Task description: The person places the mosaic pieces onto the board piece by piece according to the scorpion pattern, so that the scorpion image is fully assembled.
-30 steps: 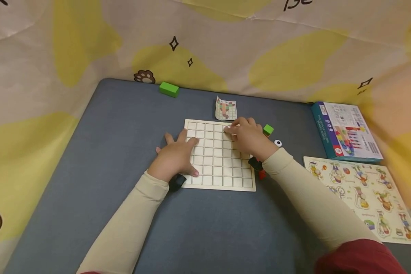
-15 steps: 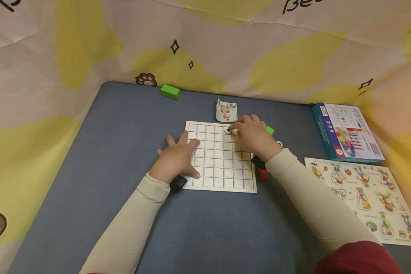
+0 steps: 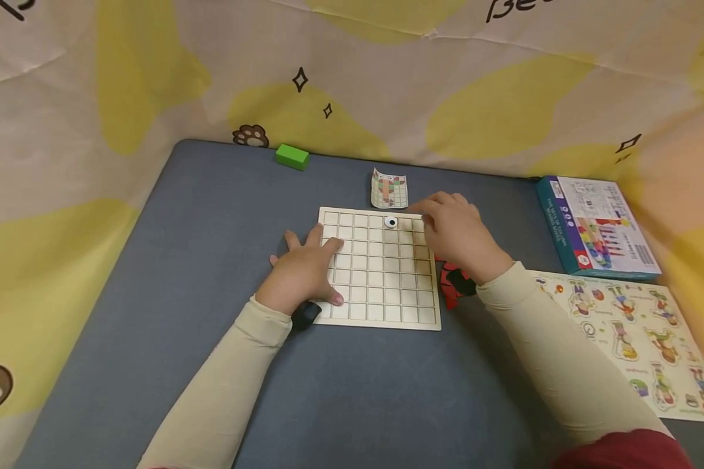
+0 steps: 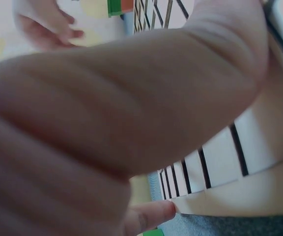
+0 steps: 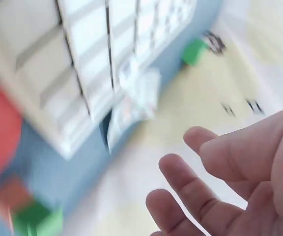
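A pale gridded board [image 3: 374, 267] lies on the dark table. My left hand [image 3: 299, 270] rests on its left edge with the fingers spread; the left wrist view shows a finger at the board's rim [image 4: 220, 196]. One round white piece with a black dot [image 3: 390, 222] sits in a top-row square. Above the board's upper right corner is my right hand [image 3: 460, 234], holding nothing; in the right wrist view the fingers [image 5: 181, 177] are loosely bent. Red pieces [image 3: 450, 299] lie by the board's right edge, partly under the right wrist.
A small patterned card [image 3: 389, 190] lies just beyond the board. Behind it to the left is a green block [image 3: 292, 157]. At the right are a boxed set [image 3: 604, 228] and a picture board [image 3: 645, 352]. Patterned cloth [image 3: 352, 85] hangs behind the table.
My right hand has let go of the round eye piece, which stays in the top row, and has moved right. My left hand has kept its place.
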A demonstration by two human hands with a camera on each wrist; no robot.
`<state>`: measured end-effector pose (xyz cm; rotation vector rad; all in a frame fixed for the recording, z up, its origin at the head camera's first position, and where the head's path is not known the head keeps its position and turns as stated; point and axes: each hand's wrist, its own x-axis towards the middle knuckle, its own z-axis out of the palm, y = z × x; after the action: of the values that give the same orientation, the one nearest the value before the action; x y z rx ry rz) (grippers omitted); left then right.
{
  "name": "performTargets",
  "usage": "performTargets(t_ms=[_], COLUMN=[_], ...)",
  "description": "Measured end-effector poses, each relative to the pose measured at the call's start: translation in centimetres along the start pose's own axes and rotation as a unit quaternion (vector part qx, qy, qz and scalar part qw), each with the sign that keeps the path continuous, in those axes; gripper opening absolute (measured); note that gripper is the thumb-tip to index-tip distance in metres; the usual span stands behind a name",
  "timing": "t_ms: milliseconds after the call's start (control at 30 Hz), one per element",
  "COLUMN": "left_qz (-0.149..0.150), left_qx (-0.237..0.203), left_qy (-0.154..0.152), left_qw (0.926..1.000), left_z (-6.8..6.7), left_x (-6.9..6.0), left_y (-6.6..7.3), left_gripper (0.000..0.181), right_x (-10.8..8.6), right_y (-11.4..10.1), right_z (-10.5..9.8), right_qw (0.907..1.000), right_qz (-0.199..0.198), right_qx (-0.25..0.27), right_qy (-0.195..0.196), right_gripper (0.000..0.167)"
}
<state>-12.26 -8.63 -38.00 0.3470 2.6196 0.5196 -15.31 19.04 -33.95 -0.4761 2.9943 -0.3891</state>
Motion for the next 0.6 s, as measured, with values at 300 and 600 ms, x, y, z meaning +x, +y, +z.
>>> performTargets(t_ms=[300, 600], left_qz=[-0.002, 0.003], left_qx=[-0.003, -0.007], left_qy=[0.004, -0.003], left_qw=[1.0, 1.0], left_z=[0.2, 0.2], left_x=[0.2, 0.3], left_y=[-0.3, -0.1], left_gripper=[0.114, 0.114], right_x=[-4.2, -5.7], right_y=[6.2, 9.9], right_z=[-3.3, -0.8], right_qw=[0.9984, 0.9965], right_qz=[0.052, 0.059], right_qx=[0.022, -0.017], right_qy=[0.004, -0.058], right_gripper=[0.035, 0.03])
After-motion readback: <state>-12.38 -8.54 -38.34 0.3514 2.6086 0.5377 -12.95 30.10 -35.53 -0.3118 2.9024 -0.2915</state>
